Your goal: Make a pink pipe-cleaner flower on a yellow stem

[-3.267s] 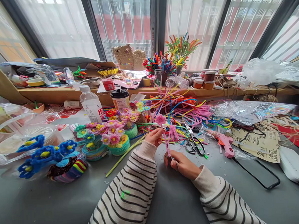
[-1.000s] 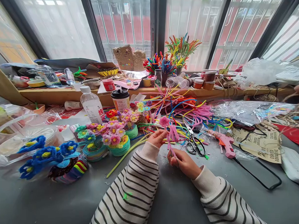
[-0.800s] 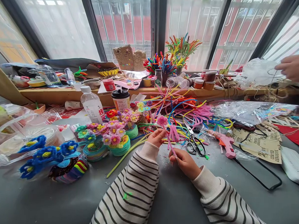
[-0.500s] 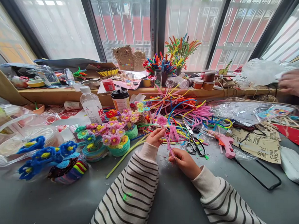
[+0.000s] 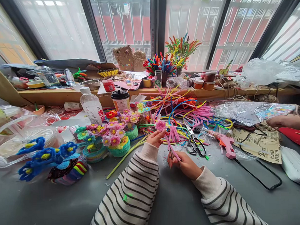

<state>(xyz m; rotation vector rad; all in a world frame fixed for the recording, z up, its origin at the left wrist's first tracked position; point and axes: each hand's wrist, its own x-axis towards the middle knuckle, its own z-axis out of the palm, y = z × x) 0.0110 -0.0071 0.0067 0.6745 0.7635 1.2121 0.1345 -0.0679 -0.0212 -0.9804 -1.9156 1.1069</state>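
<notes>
My left hand (image 5: 157,138) pinches a pink pipe-cleaner flower (image 5: 160,125) just under its petals. From the flower a pink pipe cleaner (image 5: 169,143) slants down to my right hand (image 5: 185,163), whose closed fingers grip its lower part. Both hands are above the grey table (image 5: 186,202). Black-handled scissors (image 5: 193,140) lie just beyond my right hand. Behind my hands a short bundle of pink pipe cleaners (image 5: 174,133) rests on the table. Left of my left hand stand small pots with pink pipe-cleaner flowers (image 5: 115,132).
Blue flowers (image 5: 43,156) stand at the left near a plastic bottle (image 5: 92,105) and a lidded cup (image 5: 120,101). Loose pipe cleaners (image 5: 184,108) pile up at the back. On the right are a pink glue gun (image 5: 226,144) with its cable, sandpaper (image 5: 259,146) and another person's hand (image 5: 285,121).
The flower has tipped slightly left and now faces me more. My right fingers have shifted on the pipe cleaner. The other person's hand has come down from the shelf to the table.
</notes>
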